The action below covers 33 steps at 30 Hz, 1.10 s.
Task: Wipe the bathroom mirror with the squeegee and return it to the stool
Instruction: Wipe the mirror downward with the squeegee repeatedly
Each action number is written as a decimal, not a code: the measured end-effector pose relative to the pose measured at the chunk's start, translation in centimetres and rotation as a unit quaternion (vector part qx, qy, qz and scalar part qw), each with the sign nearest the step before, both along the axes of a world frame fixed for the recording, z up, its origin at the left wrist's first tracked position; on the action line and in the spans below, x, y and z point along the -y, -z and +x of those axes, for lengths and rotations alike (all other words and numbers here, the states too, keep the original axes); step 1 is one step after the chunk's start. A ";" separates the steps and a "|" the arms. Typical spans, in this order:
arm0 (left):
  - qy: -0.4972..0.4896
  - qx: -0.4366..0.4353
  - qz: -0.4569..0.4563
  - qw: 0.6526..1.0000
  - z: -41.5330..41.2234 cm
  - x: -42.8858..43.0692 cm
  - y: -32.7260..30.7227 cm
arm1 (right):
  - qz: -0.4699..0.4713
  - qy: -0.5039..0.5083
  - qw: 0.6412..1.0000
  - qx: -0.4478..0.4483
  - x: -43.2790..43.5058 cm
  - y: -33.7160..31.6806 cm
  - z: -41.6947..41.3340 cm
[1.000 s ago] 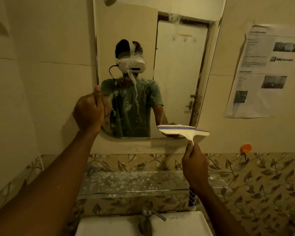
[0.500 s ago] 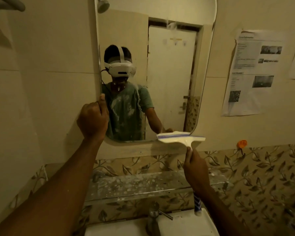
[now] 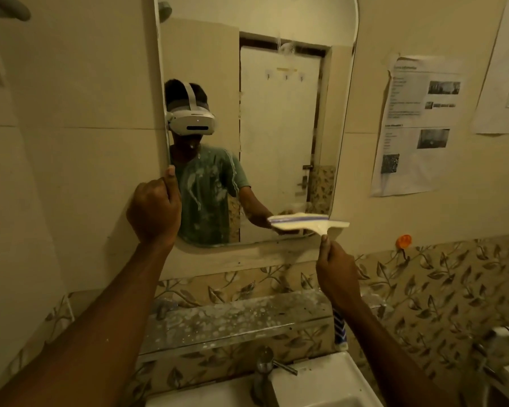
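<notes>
The bathroom mirror (image 3: 279,118) hangs on the cream wall ahead, with white smears low on its left half. My left hand (image 3: 155,210) grips the mirror's lower left edge, thumb up along the frame. My right hand (image 3: 335,274) holds the handle of the white squeegee (image 3: 306,224), whose blue-striped blade lies level at the mirror's lower right corner. The handle's blue-and-white end (image 3: 340,333) pokes out below my wrist. No stool is in view.
A speckled glass shelf (image 3: 232,318) runs under the mirror, above a tap (image 3: 263,368) and a white sink (image 3: 315,383). Printed papers (image 3: 417,124) are stuck on the right wall. An orange hook (image 3: 403,241) sits below them. Another tap (image 3: 497,336) is at the far right.
The view has tilted up and back, showing more of the mirror's top. The squeegee stays near the lower right corner. My left hand keeps its hold on the left edge.
</notes>
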<state>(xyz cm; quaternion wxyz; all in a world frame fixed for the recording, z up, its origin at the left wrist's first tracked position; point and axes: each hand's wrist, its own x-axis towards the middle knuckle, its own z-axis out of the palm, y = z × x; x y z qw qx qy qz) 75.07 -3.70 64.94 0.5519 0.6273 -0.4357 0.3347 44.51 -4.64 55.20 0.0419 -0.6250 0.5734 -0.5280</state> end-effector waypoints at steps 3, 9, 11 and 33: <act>0.007 0.005 0.012 1.000 -0.1 -0.4 -0.3 | 0.023 0.005 1.000 -0.018 -0.8 1.2 -0.1; 0.043 0.082 0.091 0.992 1.9 -1.7 -2.2 | -0.030 -0.008 1.000 0.008 -1.1 -6.6 -0.7; 0.050 0.056 0.081 0.994 1.9 -2.1 -3.8 | -0.065 -0.022 0.997 0.032 -0.3 -11.4 -0.5; 0.048 0.032 -0.022 0.998 0.6 -0.7 -18.4 | -0.214 -0.019 0.977 0.000 1.8 -37.2 4.6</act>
